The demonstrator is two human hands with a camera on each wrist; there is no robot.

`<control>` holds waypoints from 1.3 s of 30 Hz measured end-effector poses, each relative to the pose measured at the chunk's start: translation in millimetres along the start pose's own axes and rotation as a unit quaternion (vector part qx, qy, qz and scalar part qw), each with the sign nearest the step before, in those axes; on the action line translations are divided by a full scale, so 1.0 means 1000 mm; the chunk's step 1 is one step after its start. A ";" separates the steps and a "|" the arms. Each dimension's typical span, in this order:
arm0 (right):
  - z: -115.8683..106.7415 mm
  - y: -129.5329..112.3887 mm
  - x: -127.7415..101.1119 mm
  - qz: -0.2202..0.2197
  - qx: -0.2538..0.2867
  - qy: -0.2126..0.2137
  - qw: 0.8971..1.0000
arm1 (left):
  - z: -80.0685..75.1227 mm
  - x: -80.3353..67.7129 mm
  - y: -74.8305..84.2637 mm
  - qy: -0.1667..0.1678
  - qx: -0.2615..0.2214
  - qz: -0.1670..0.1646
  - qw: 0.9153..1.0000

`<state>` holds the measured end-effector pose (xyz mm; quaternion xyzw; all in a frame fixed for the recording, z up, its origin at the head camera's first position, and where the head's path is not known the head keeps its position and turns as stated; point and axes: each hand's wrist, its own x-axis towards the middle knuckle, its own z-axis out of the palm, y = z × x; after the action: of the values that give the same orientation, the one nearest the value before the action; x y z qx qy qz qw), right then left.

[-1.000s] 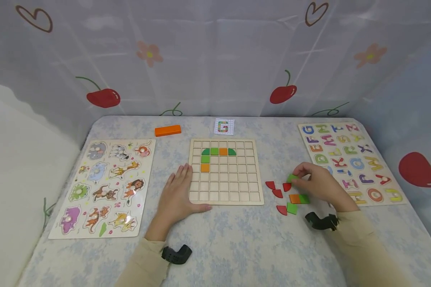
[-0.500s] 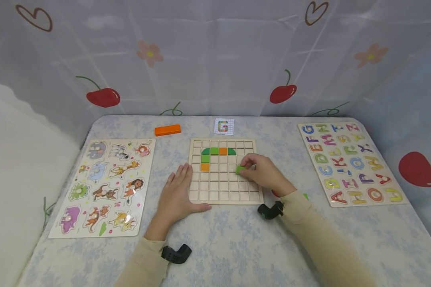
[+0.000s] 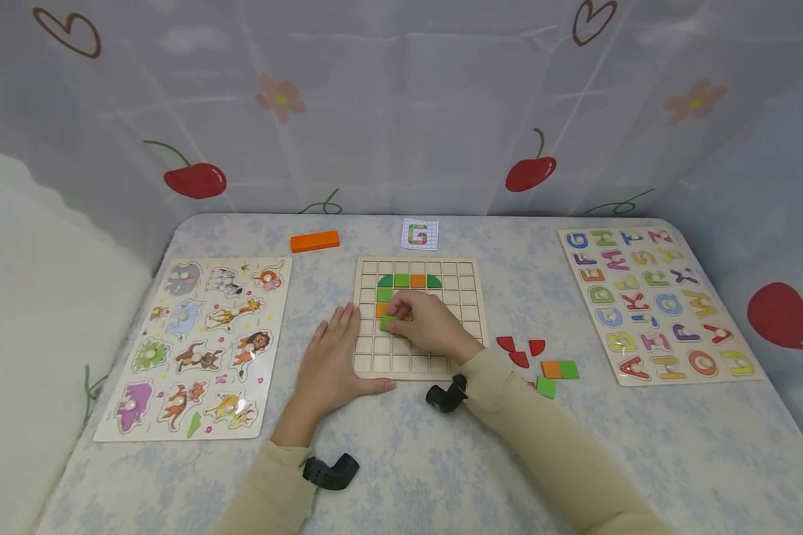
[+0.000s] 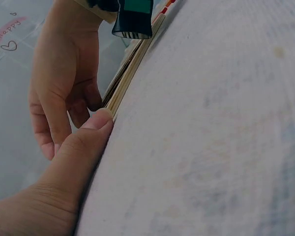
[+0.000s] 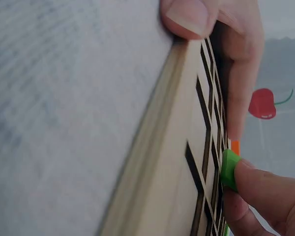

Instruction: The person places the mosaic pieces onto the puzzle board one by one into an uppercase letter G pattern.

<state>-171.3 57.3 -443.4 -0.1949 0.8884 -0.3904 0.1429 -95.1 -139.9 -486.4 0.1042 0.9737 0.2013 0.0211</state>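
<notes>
A square wooden grid board (image 3: 473,327) lies mid-table, with green and orange tiles in some of its upper-left cells. My right hand (image 3: 431,323) is over the board and pinches a light green square tile (image 5: 229,168) between thumb and fingers. In the head view that tile overlaps the cell just below the orange tile (image 3: 382,310). My left hand (image 3: 328,364) rests with straight fingers along the board's left edge. Its thumb (image 4: 96,123) touches the near edge of the board, seen in the left wrist view.
Red quarter-round pieces (image 3: 519,360), green squares (image 3: 546,387) and an orange square (image 3: 551,370) lie right of the board. An animal puzzle (image 3: 194,349) is at left, a letter puzzle (image 3: 656,305) at right. Behind the board are a pattern card (image 3: 419,235) and an orange block (image 3: 314,241).
My right hand has picked up a green square tile from the loose pieces at right and carried it left across the board. My left hand has stayed in place.
</notes>
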 end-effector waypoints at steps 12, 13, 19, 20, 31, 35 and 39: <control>0.011 -0.001 0.004 -0.015 -0.045 0.010 0.999 | -0.002 -0.001 0.001 0.005 0.000 0.001 1.000; 0.011 -0.001 0.003 -0.015 -0.049 0.008 0.999 | -0.002 -0.001 0.001 0.005 0.001 0.002 1.000; 0.010 -0.003 0.000 -0.024 -0.070 -0.001 0.997 | -0.004 -0.001 0.002 -0.001 0.001 0.003 1.000; 0.010 -0.003 -0.001 -0.027 -0.073 -0.002 0.997 | -0.004 -0.001 0.003 -0.002 0.001 0.003 1.000; -0.006 0.002 -0.028 -0.039 -0.095 -0.021 0.994 | -0.002 -0.002 0.002 0.002 -0.002 0.002 1.000; -0.027 0.010 -0.045 -0.018 -0.093 -0.018 0.995 | -0.001 -0.001 0.001 -0.003 -0.001 -0.002 1.000; -0.054 0.027 -0.065 0.014 -0.110 -0.022 0.994 | -0.001 -0.001 0.001 -0.006 -0.003 -0.005 1.000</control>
<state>-142.4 137.8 -422.2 -0.2055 0.9250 -0.2843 0.1459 -94.0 -139.6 -485.0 0.1009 0.9734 0.2039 0.0281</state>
